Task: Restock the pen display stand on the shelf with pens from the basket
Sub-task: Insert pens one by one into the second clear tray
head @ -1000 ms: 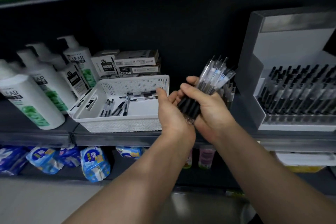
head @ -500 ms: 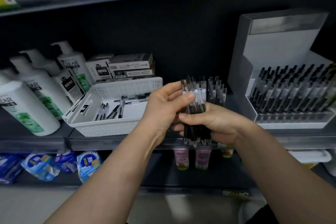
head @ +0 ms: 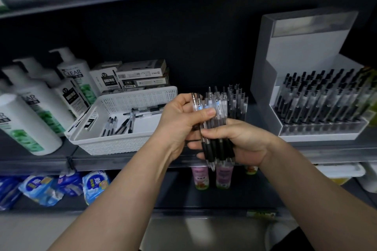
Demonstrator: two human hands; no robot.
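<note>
Pens (head: 221, 104) upright — left hand (head: 177, 124) above, right hand (head: 246, 140) below.

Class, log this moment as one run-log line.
left hand: pinches pen bundle | right hand: grips its base | basket: loose pens inside | display stand: rows of pens

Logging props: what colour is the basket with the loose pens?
White, with perforated walls; the basket shows clearly in the head view.

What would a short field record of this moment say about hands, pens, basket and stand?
left hand: grips pen bundle near its top
right hand: grips the bundle's black-grip lower end
pen bundle: upright, held before the shelf
basket: white, on shelf; loose pens lie inside
display stand: right of basket, rows of pens
step: bundle not yet in stand
</note>
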